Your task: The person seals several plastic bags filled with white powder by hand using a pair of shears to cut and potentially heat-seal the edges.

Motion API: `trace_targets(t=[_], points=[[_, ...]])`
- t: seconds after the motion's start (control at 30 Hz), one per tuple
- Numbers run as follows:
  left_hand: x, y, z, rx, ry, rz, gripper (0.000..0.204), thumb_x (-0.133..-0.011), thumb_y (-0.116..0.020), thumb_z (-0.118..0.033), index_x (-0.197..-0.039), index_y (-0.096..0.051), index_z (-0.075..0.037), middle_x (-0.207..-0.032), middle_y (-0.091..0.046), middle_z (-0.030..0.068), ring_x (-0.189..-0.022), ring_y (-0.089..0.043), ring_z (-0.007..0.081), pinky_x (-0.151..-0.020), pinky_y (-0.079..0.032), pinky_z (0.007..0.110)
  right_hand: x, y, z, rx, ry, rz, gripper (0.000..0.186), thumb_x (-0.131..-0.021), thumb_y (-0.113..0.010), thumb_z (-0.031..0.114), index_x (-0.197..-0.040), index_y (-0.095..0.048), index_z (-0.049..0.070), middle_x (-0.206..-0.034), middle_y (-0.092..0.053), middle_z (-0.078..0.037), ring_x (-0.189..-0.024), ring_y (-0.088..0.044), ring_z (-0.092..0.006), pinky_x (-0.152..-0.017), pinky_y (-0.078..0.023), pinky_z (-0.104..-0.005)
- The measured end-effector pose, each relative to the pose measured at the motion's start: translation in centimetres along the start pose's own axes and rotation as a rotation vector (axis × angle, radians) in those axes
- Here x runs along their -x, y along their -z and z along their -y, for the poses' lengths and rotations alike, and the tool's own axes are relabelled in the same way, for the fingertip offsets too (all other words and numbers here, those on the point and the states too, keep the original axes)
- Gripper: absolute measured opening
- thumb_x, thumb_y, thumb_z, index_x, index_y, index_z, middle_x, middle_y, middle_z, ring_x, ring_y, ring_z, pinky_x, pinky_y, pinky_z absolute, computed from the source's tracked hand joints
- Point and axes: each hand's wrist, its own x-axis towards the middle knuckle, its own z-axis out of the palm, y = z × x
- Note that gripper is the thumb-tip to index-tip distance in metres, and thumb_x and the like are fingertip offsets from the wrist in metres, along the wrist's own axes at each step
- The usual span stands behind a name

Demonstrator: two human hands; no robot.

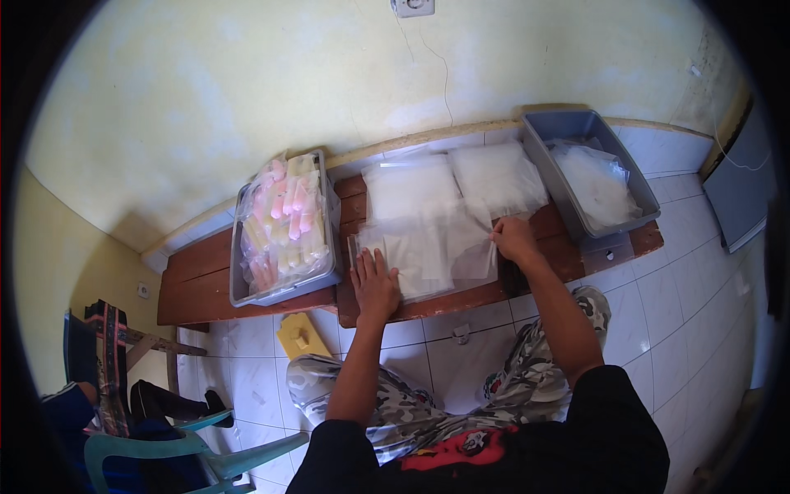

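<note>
1. Person sits on the tiled floor [699, 329], knees up in camouflage trousers, facing a low wooden board [206, 276] set along a yellow wall [247, 82].
2. Left hand [374, 284] lies flat, palm down, fingers spread and apart, pressing the stack of clear plastic bags [420, 247] at its 7 o'clock corner. Not gripping anything.
3. Right hand [514, 239] sits at the stack's 3 o'clock edge, fingers pinched together on the edge of the top clear bag [473, 239], which is lifted and slightly creased there.
4. The stack rests on the middle of the board, directly ahead of the person, between the two trays.
5. Further piles of clear bags [494, 177] lie at 12 o'clock from the stack, against the wall edge, touching or overlapping it; can't tell exactly where one pile ends.
6. Grey tray [280, 288] at 9 o'clock of the stack, just beside it, is filled with long pink and yellow filled tubes [284, 218] wrapped in clear plastic.
7. Second grey tray [547, 160] at 2 o'clock of the right hand holds more loose clear plastic [597, 185].
8. Small yellow object [302, 336] lies on the floor at 8 o'clock of the left hand, below the board edge; kind unclear.
9. Teal plastic chair [164, 449] at far 8 o'clock, with dark cloth on it.
</note>
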Motion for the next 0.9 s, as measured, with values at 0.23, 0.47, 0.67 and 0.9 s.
trace_targets(t=[0.23,0.47,0.67,0.9], points=[[-0.8,2.0,-1.3,-0.037,0.01,-0.044,0.062,-0.097,-0.053,-0.019,-0.154,-0.039,0.002,-0.162,-0.03,0.0297,-0.153,-0.027,0.0445,-0.125,-0.022,0.057,1.3,3.3,-2.0,0.087,-0.071,-0.122,0.016,-0.084,-0.077,0.022,-0.092,-0.074,0.008,-0.097,-0.076,-0.017,-0.096,-0.072,-0.0386,-0.089,-0.057,-0.0478],[-0.5,-1.5,-6.3,0.255,-0.384,-0.142,0.064,-0.1,-0.06,-0.039,-0.152,-0.045,-0.004,-0.162,-0.031,0.0292,-0.15,-0.03,0.0478,-0.122,-0.026,0.056,0.7,2.5,-2.4,0.015,-0.069,-0.144,0.019,-0.083,-0.075,0.018,-0.098,-0.072,0.008,-0.093,-0.076,-0.017,-0.094,-0.073,-0.0373,-0.087,-0.057,-0.0477],[0.7,-1.9,-6.5,0.089,-0.338,-0.039,0.066,-0.099,-0.061,-0.042,-0.156,-0.044,-0.016,-0.164,-0.027,0.0298,-0.152,-0.024,0.0514,-0.122,-0.02,0.062,0.8,2.9,-2.7,-0.178,-0.045,-0.106,0.031,-0.077,-0.084,0.012,-0.104,-0.071,0.004,-0.09,-0.077,-0.014,-0.089,-0.075,-0.0311,-0.084,-0.059,-0.0409],[1.3,-0.8,-5.0,0.047,-0.22,-0.004,0.066,-0.092,-0.063,-0.033,-0.152,-0.046,-0.01,-0.162,-0.027,0.0334,-0.152,-0.023,0.0528,-0.123,-0.016,0.064,0.9,2.3,-1.7,-0.262,-0.006,0.004,0.037,-0.077,-0.086,0.013,-0.109,-0.071,0.003,-0.088,-0.077,-0.012,-0.084,-0.075,-0.0262,-0.081,-0.059,-0.0367]])
